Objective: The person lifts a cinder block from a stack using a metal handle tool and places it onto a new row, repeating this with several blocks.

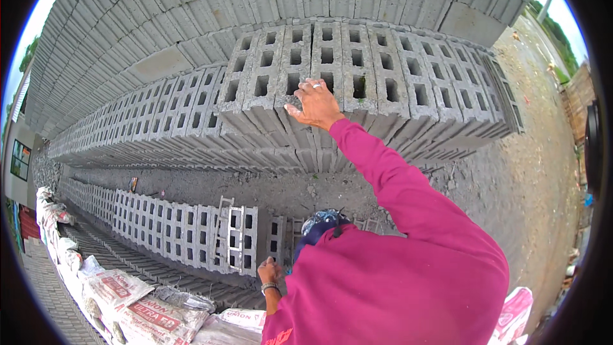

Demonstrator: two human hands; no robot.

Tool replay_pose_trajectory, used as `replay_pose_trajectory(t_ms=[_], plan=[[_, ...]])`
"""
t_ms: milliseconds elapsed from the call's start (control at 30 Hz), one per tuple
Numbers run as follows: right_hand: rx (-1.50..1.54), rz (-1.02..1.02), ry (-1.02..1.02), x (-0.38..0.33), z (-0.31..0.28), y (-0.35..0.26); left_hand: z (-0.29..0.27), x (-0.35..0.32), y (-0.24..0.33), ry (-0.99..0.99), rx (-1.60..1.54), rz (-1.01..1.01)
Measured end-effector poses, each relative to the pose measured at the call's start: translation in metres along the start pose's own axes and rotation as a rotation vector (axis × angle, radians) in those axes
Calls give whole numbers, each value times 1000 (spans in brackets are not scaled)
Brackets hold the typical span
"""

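My right hand (317, 103) reaches forward to the near top edge of a hollow concrete block (290, 71) in the upper row. Its fingers bend over the rim at a square hole, and the thumb is lower on the block's front. A ring is on one finger. My left hand (269, 271) is low by my side with curled fingers, near the end of a lower row of hollow blocks (191, 233). What it holds, if anything, is hidden. A band circles that wrist. Both arms come from magenta sleeves.
A tall stack of grey blocks (255, 0) rises behind the upper row. A pale ladder-like frame (236, 236) lies on the lower row. Printed cement bags (159, 319) line the lower left. A dirt path (543, 147) runs along the right. Dark-blue patterned cloth (324, 220) shows beside my shirt.
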State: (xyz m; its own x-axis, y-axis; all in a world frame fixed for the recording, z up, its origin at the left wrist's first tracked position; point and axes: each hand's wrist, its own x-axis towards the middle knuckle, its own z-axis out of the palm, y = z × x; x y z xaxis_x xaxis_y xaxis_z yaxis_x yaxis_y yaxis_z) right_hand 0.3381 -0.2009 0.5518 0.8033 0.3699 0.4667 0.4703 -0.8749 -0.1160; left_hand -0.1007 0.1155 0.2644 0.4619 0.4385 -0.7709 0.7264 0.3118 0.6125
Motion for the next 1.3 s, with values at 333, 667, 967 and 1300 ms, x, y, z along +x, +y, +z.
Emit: replay_pose_trajectory(t_ms=[333,667,967,1300], plan=[[36,24,-22,-7,-2,9,-5,-27,20,89,121,-1],[373,51,181,13,0,18,-93,-99,-5,452,-2,18],[541,64,49,7,5,19,-64,-197,-165,406,-79,-140],[413,21,-29,10,7,21,79,-212,-205,445,-218,-355]])
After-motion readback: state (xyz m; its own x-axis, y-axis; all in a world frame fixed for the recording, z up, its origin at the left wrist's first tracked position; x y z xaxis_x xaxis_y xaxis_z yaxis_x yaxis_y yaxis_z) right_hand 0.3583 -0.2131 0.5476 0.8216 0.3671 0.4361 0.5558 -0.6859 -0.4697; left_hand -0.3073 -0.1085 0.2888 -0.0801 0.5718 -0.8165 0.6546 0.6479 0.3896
